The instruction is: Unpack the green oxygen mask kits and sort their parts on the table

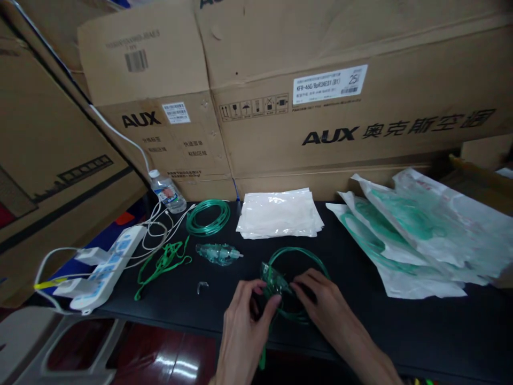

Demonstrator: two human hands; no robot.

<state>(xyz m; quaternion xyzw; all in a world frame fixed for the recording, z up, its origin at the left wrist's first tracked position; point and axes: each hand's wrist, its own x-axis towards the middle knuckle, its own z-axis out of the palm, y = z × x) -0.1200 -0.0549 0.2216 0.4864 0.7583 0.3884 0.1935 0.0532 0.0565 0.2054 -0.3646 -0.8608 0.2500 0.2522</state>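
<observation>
Near the table's front edge, a clear green oxygen mask point(276, 278) sits between my two hands. My left hand point(246, 318) pinches its left side with thumb and fingers. At the right side, my right hand point(323, 299) has its fingertips closed on the mask's edge. Behind and beneath the mask lies a coil of green tubing point(304, 251), partly covered by my right hand. A green elastic strap point(263, 355) hangs below my left hand. Farther left are a second green mask point(218, 254) and a small clear bent piece point(202, 287).
Coiled green tubing point(208, 216), green straps point(164, 262), a water bottle point(168, 192) and a power strip point(112, 267) with cables occupy the left. White packets point(279, 214) lie at the back; bagged green tubing sets point(409, 230) are piled right. Large cartons point(256, 144) wall the back.
</observation>
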